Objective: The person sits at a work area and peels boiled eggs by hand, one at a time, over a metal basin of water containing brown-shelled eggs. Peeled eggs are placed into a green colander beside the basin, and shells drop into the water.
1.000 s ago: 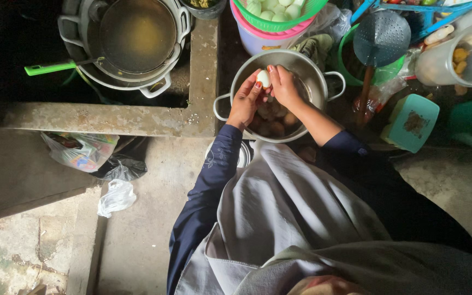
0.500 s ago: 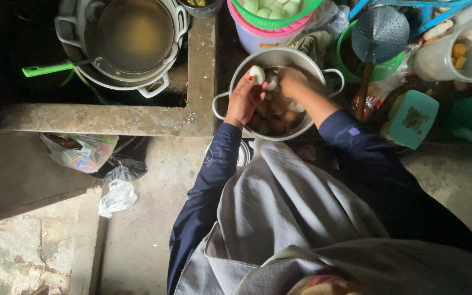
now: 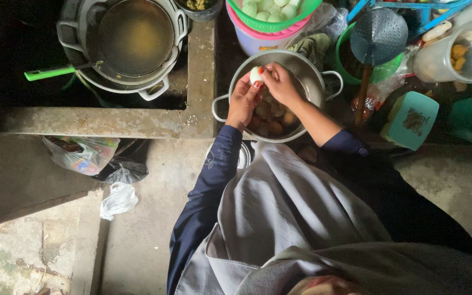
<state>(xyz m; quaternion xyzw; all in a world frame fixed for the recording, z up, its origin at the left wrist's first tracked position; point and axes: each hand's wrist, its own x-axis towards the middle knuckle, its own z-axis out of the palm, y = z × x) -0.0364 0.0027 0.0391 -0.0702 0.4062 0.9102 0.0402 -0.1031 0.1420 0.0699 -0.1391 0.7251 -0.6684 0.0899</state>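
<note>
Both hands meet over a metal pot [image 3: 323, 74] with two side handles; the left hand [image 3: 242, 102] cups a pale, partly peeled egg [image 3: 256, 75] at its fingertips, and the right hand [image 3: 281, 83] pinches the same egg from the other side, fingers curled on its shell; the egg sits just above the pot's near rim, held between the two hands; brown unpeeled eggs [image 3: 271, 117] lie in the pot below; a green basket [image 3: 271, 13] of peeled eggs stands beyond the pot; to the left, a large pan of cloudy liquid [image 3: 135, 35] rests in a concrete recess; a skimmer ladle [image 3: 378, 35] lies to the right.
</note>
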